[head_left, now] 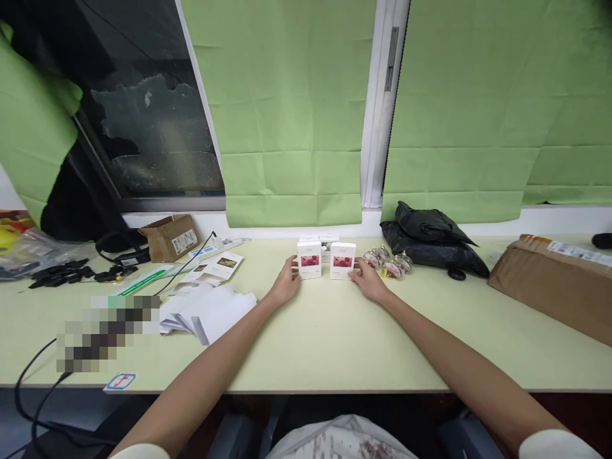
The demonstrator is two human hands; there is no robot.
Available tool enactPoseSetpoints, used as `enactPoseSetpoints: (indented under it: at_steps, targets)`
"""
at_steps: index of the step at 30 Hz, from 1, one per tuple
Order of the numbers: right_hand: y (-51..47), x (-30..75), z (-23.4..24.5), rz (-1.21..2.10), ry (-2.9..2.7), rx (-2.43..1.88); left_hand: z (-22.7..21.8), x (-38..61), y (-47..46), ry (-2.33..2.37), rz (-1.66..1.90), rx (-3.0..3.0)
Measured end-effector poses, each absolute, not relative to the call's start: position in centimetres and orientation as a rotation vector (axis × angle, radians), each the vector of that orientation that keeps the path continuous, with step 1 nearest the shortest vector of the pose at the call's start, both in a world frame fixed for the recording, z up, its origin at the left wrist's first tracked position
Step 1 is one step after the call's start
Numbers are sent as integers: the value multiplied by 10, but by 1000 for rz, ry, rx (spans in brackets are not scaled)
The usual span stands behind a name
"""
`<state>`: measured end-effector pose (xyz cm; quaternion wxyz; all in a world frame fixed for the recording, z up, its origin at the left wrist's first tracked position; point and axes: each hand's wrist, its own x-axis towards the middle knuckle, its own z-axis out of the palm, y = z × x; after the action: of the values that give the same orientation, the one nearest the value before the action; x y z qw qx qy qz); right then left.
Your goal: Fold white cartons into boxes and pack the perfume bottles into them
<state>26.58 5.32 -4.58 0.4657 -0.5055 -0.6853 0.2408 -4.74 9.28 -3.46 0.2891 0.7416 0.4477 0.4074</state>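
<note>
Flat pale yellow-green tabletop (pixel 335 344) under the fingers, crumpled black plastic bag (pixel 428 248) beyond the right ones. Left hand (pixel 285 282), fingers part-curled, grips pink-pictured white cardboard box (pixel 310 261) just inward; right hand (pixel 370 280), likewise part-curled, grips matching white cardboard box (pixel 342 261), also inward.

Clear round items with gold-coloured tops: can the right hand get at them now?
Likely yes: the items sit close beside the right hand, nothing visible between, though it would probably need to leave the white box it touches.
</note>
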Motion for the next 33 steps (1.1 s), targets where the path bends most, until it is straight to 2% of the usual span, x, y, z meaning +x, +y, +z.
enactPoseSetpoints:
  at_steps: [33]
  targets:
    - [50, 266, -45, 626, -1688, -1276, -30, -50, 84, 1393, 943, 2132]
